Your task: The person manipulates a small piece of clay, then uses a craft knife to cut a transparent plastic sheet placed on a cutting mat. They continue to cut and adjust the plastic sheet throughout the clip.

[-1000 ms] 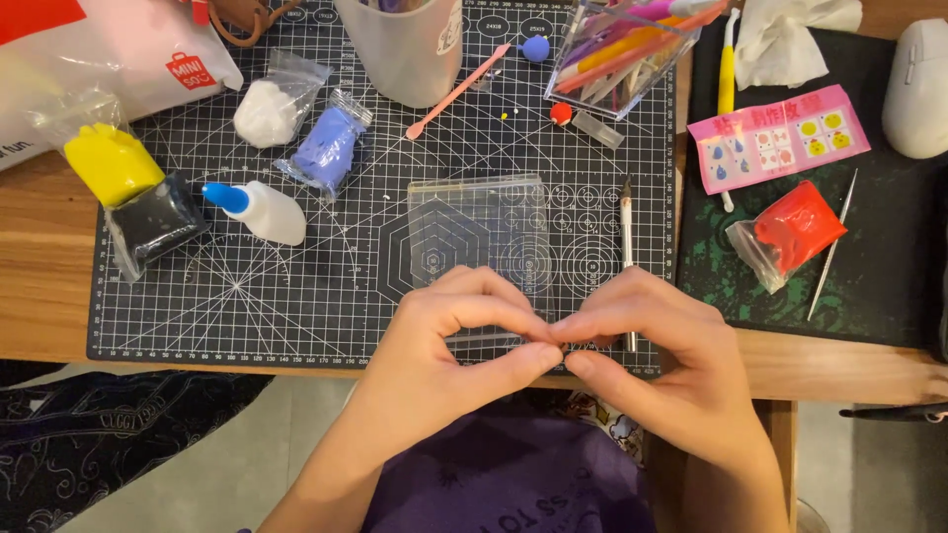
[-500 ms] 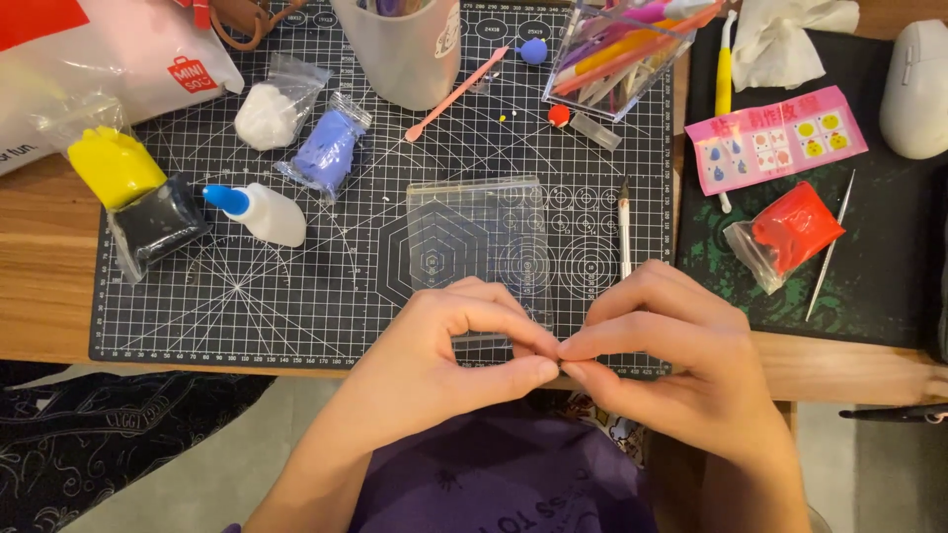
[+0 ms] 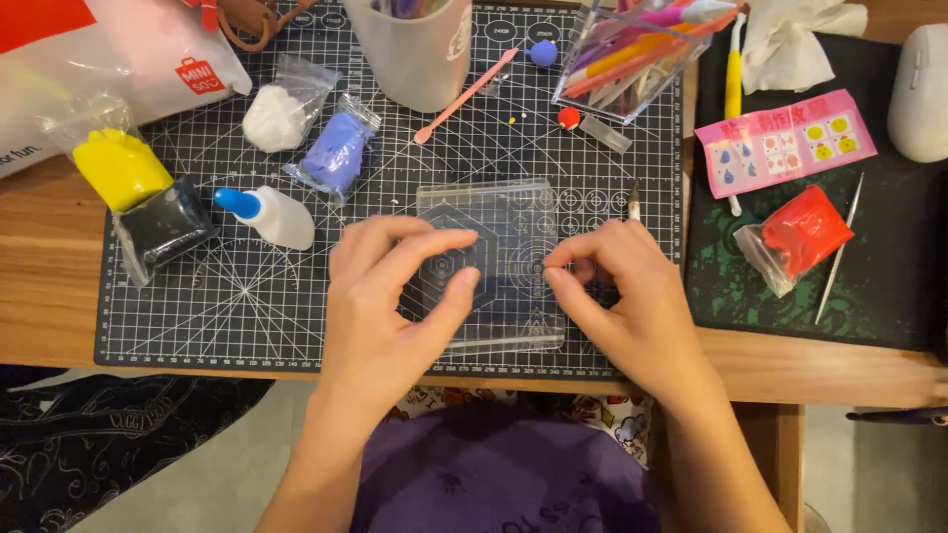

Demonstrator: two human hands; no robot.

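Observation:
A clear square plastic plate [image 3: 513,212] lies flat on the black gridded cutting mat [image 3: 247,306]. My left hand [image 3: 390,296] rests on the plate's left half, forefinger and thumb spread apart on its surface. My right hand [image 3: 632,296] hovers at the plate's right edge with thumb and fingertips pinched together; anything between them is too small to see. A thin craft knife [image 3: 634,202] lies just beyond my right knuckles.
Left on the mat: a white glue bottle [image 3: 272,215] and bags of yellow [image 3: 120,168], black [image 3: 163,229], white [image 3: 276,114] and blue clay [image 3: 336,153]. At the back stand a cup [image 3: 410,49] and clear tool box [image 3: 632,54]. Right: pink card [image 3: 785,143], red clay bag [image 3: 800,235].
Both hands moved up from the table's near edge onto the mat. They separated: the left spread onto the clear plate, the right stayed pinched beside it.

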